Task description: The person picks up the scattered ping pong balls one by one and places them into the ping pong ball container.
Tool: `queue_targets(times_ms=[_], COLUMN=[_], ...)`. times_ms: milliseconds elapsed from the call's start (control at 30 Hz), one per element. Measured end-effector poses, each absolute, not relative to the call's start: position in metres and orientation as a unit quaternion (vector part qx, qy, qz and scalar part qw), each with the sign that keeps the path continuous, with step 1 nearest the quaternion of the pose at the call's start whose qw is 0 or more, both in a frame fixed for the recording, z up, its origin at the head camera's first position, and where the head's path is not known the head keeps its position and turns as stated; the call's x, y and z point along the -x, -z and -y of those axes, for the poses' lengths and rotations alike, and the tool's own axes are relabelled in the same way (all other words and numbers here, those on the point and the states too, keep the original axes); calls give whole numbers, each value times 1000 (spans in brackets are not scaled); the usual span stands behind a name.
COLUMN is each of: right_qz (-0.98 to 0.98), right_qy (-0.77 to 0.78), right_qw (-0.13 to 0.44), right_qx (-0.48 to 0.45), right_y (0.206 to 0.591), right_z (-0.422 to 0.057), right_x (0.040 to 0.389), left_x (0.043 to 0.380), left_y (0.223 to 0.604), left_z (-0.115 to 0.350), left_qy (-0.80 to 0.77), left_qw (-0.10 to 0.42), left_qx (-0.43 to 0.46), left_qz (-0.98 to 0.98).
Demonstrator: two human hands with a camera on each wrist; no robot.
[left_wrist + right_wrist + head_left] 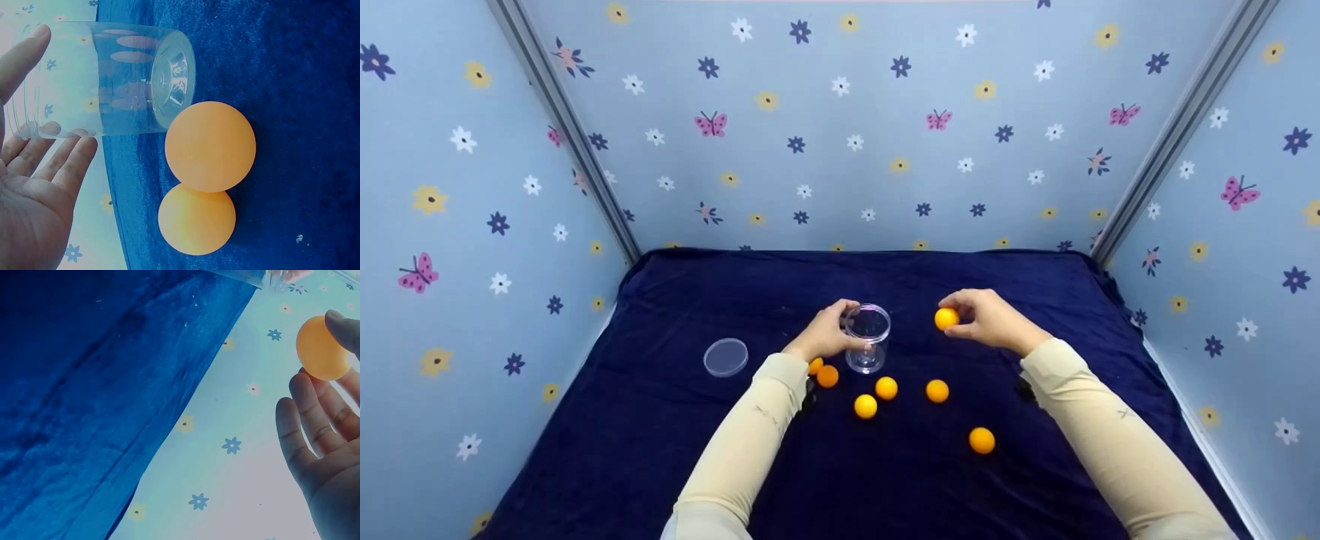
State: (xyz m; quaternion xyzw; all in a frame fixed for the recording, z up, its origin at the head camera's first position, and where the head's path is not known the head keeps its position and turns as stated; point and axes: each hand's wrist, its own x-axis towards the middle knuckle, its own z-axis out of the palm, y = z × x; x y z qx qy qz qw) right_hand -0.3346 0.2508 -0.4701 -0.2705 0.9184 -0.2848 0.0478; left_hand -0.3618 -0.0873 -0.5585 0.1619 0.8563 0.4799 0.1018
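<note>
My left hand [830,334] holds a clear plastic jar [866,358] near its open rim, thumb on one side and fingers on the other. The jar stands upright on the dark blue cloth, and the left wrist view shows its clear wall [126,79] and base. To the right of the jar, my right hand [994,321] pinches an orange ping-pong ball [946,319] between thumb and fingertips, raised above the cloth. In the right wrist view that ball [322,349] sits by the thumb tip, with the other fingers spread. Two orange balls [210,147] lie beside the jar, near my left wrist.
More orange balls [886,388] lie scattered in front of the jar, one [982,440] farthest to the right and nearest me. A round clear lid [726,357] lies flat at left. Flower-patterned walls [840,150] border the cloth-covered table [660,450] on three sides.
</note>
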Motion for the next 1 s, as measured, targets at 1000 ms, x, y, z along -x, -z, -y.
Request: queue_targets(times_ms=[1000], right_qz=[-903], right_qy=[299], right_qw=[33], right_qx=[307], right_y=[463], right_z=[-191], right_x=[355], left_x=[361], left_y=[558], left_z=[86], left_qy=[-475], left_qw=[102], left_qx=[-156], left_qz=[-860])
